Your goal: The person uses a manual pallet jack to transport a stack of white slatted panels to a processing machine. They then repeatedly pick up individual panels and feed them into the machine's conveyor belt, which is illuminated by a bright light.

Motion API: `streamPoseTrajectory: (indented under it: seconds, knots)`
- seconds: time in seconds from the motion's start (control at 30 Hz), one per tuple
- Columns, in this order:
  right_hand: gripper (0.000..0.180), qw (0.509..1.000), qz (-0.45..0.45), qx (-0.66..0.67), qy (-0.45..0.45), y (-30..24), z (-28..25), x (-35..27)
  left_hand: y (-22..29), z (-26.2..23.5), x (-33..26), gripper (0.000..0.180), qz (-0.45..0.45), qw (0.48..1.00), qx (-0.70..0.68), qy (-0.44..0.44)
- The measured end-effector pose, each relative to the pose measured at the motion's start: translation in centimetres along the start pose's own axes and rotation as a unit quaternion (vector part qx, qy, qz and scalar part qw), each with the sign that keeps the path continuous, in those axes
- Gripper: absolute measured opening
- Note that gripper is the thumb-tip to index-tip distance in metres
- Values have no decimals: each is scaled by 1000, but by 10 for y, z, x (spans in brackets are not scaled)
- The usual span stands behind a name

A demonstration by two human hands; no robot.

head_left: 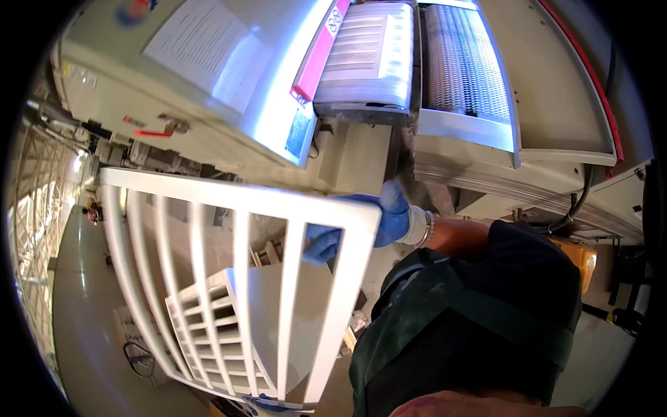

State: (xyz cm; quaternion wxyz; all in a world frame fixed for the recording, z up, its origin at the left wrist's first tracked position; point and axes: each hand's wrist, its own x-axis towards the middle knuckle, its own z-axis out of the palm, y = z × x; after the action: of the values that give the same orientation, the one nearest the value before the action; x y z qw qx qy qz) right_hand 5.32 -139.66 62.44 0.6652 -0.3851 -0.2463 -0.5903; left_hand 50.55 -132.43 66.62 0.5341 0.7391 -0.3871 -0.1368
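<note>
A large white slatted panel is tilted in front of me, its bars running from one rail to the other. My right hand, in a blue glove, is closed around its upper right corner, with the fingers behind the bars. At the panel's lower rail, by the bottom edge of the view, my left hand shows only in part. Its blue glove is closed on that rail. Seen through the bars is a white stack of slatted pieces with a flat side.
A pale machine stands across the top, with a sheet of paper, a red handle and a pink bar. Lit mesh belts run beside it; a pale panel lies on one. A yellow object is at right.
</note>
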Motion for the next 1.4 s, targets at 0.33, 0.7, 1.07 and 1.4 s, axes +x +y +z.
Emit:
streamPoseTrajectory:
  seconds: [0.33, 0.7, 1.07, 1.4]
  knots:
    - [27, 894, -92, -95, 428, -128, -29, -57, 144, 149, -52, 36, 436, 898, -4, 59]
    - [31, 838, -246, -112, 473, -271, -49, -157, 354, 373, -94, 41, 371, 848, -204, -320]
    - [39, 782, -346, -120, 505, -296, -63, -199, 447, 624, -124, 49, 460, 736, 45, -495]
    - [40, 613, -430, -239, 618, -333, -80, -246, 378, 829, -221, 44, 426, 667, 27, -611]
